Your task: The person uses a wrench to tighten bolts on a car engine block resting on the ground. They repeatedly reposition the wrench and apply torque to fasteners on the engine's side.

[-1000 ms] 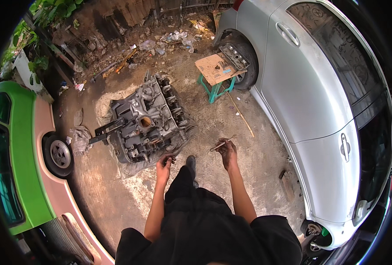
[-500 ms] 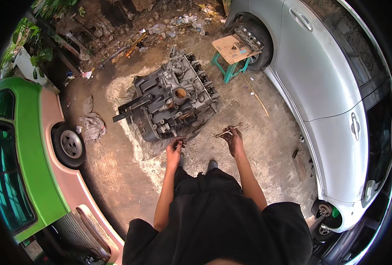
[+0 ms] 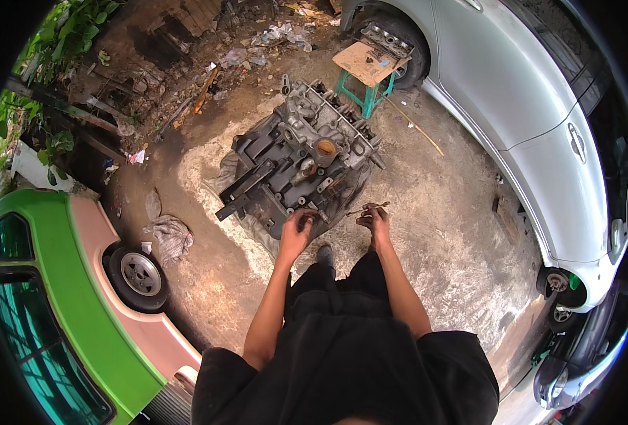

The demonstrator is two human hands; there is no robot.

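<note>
Wrench [image 3: 358, 210]: I judged it light, stiff, perhaps oil-slick; best held mid-shank. Right hand [image 3: 380, 227] had fingers clamped on it; left hand [image 3: 297, 232], I couldn't tell.

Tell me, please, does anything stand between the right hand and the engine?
Nothing visible does. The wrench in the right hand points into the gap toward the engine; the left hand is off to the left, by the engine's near edge.
</note>
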